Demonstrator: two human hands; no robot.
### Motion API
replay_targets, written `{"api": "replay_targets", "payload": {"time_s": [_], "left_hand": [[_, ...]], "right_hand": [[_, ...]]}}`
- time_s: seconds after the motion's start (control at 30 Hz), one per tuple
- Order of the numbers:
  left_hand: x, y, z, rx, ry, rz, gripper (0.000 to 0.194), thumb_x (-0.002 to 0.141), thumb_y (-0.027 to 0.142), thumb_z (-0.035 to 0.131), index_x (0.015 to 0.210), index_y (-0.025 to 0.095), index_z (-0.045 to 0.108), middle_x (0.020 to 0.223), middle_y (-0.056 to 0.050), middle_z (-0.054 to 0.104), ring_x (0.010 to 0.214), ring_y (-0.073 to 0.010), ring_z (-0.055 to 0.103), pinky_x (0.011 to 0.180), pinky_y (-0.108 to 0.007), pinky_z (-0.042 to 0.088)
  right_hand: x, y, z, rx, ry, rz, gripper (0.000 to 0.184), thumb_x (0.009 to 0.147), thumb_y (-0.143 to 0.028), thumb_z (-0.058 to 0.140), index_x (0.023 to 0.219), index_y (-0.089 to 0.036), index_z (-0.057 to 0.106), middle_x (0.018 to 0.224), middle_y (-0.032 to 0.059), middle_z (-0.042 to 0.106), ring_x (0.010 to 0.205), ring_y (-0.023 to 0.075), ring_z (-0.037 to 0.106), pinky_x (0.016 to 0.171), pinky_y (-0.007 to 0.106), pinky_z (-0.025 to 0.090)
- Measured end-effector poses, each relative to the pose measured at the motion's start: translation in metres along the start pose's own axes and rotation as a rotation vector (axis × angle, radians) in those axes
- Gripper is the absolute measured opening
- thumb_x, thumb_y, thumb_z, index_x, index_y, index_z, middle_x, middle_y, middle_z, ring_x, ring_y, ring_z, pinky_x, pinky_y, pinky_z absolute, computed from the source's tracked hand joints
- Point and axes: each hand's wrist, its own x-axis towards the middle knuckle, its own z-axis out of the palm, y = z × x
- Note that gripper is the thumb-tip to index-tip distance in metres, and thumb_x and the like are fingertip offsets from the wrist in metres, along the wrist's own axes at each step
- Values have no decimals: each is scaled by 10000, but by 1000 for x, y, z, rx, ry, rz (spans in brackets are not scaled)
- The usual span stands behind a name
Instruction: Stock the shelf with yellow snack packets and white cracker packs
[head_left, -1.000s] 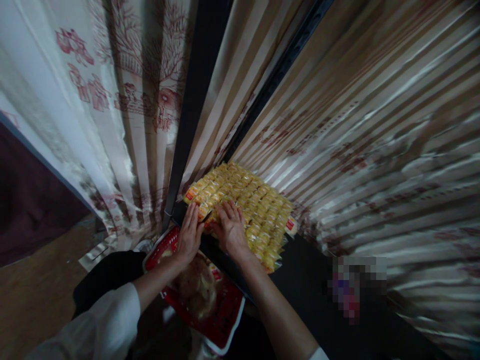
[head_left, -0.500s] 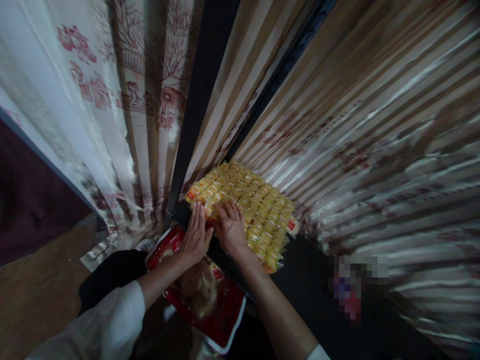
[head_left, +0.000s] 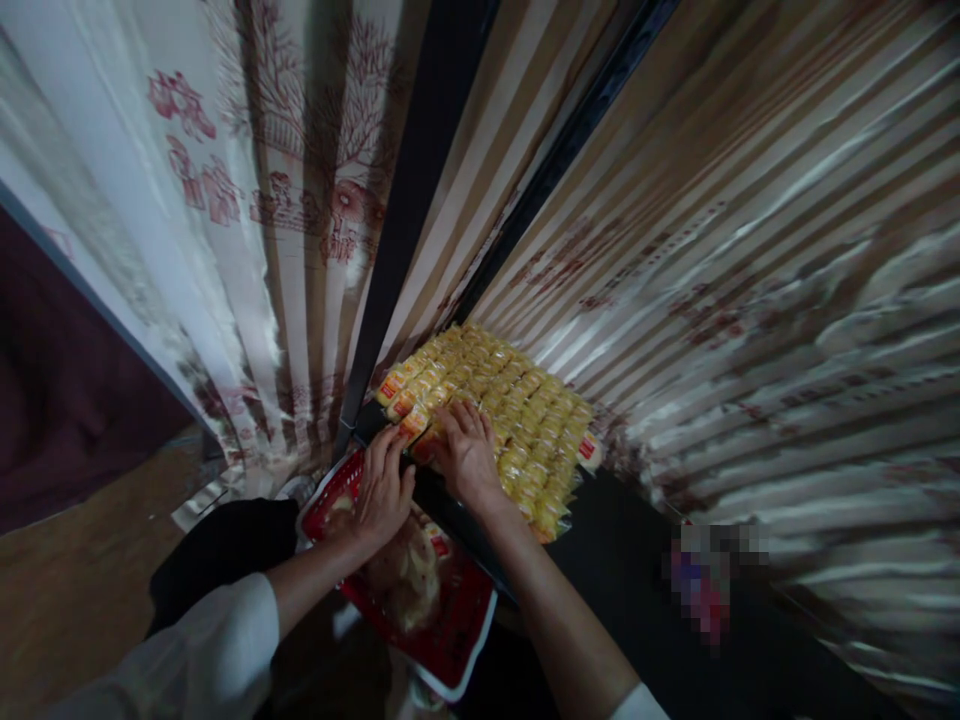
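Observation:
Several yellow snack packets [head_left: 517,410] stand in tight rows on a dark shelf [head_left: 615,560], filling its left end. My right hand [head_left: 466,452] lies flat on the front packets, fingers spread and pressing on them. My left hand [head_left: 384,485] hovers at the shelf's front edge, fingers loosely bent, its fingertips touching the nearest packet [head_left: 415,425]. Whether it grips that packet is unclear. Below both hands sits a red basket [head_left: 450,640] with pale bagged goods inside.
Striped and flower-printed curtains [head_left: 285,220] hang behind and around the shelf, with a black upright post [head_left: 405,230] between them. A blurred patch [head_left: 709,580] lies on the shelf to the right. Brown floor shows at lower left.
My left hand has drawn back a little from the packets toward the red basket. My right hand stays on the front rows. The view has shifted slightly.

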Motion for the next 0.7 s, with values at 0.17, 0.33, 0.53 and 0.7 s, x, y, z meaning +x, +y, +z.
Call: {"api": "replay_targets", "payload": {"time_s": [0.17,0.33,0.53,0.7], "left_hand": [[-1,-4,1,-14,33,-48,189,897,179,428,1043,166,546,1090,-107,515,1044,-223,520,933,-423,469],[11,-9,8,-27,45,-40,180,908,180,423,1048,159,533,1032,-98,552,1002,-219,533,890,-410,492],[18,-15,8,1,33,-21,319,893,251,506,1201,179,464,1131,-107,495,1042,-220,546,888,-386,509],[20,-15,12,52,9,23,390,842,180,552,1221,192,462,1162,-107,468,1108,-243,515,942,-408,485]], "right_hand": [[0,1,1,6,13,3,475,811,-225,600,1275,-149,531,1339,163,512,1320,300,366,1083,479,257],[0,2,1,23,1,-1,504,806,-225,606,1293,-139,511,1348,170,502,1329,296,351,1077,480,270],[1,1,0,23,-11,17,539,824,-239,578,1335,-117,457,1350,179,499,1330,290,347,1082,484,261],[4,-2,-1,18,-26,24,519,837,-274,570,1322,-119,475,1360,177,491,1344,304,323,1094,493,245]]}}
